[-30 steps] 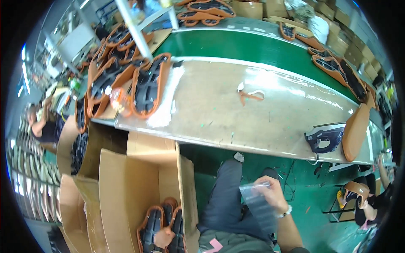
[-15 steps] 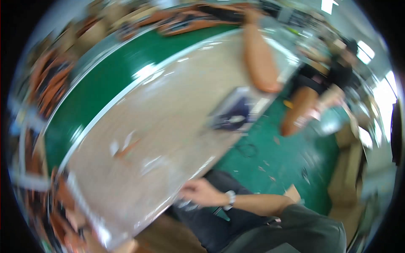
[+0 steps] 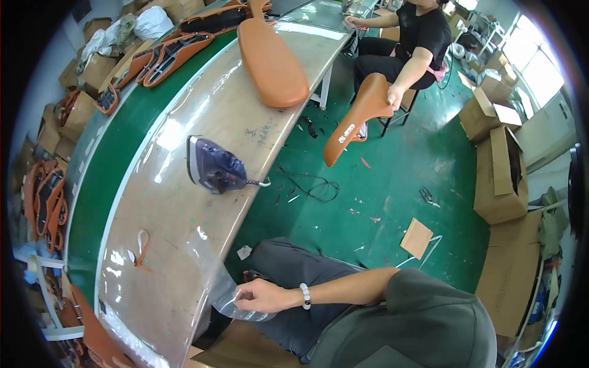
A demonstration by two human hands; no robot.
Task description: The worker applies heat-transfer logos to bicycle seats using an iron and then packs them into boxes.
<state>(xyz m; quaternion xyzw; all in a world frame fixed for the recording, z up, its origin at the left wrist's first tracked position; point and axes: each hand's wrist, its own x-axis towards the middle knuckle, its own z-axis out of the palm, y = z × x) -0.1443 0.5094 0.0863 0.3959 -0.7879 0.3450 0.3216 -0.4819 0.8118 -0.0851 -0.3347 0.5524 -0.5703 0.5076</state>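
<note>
My right hand (image 3: pixel 265 297), with a bead bracelet on its wrist, is closed with the fingertips pinching a clear plastic bag (image 3: pixel 221 285). The bag hangs over the near edge of the table (image 3: pixel 165 227), partly above my lap. My left hand is out of sight. Further up the table rests a dark blue clothes iron (image 3: pixel 215 164), and beyond it lies a brown bicycle saddle (image 3: pixel 273 64). A co-worker seated at the upper right grips another brown saddle (image 3: pixel 362 113) in one hand.
Behind the table runs a green belt (image 3: pixel 116 190), lined with several upturned saddles (image 3: pixel 175 58). A thin orange scrap (image 3: pixel 142 253) lies on the table. Cardboard boxes (image 3: pixel 500 178) stand at the right. A cable loop (image 3: pixel 322 189) and scraps litter the green floor.
My view has swung, so the iron and table saddle now appear further left. At the lower left, blurred hands near an orange saddle have gone from view. My right hand stays by the table edge.
</note>
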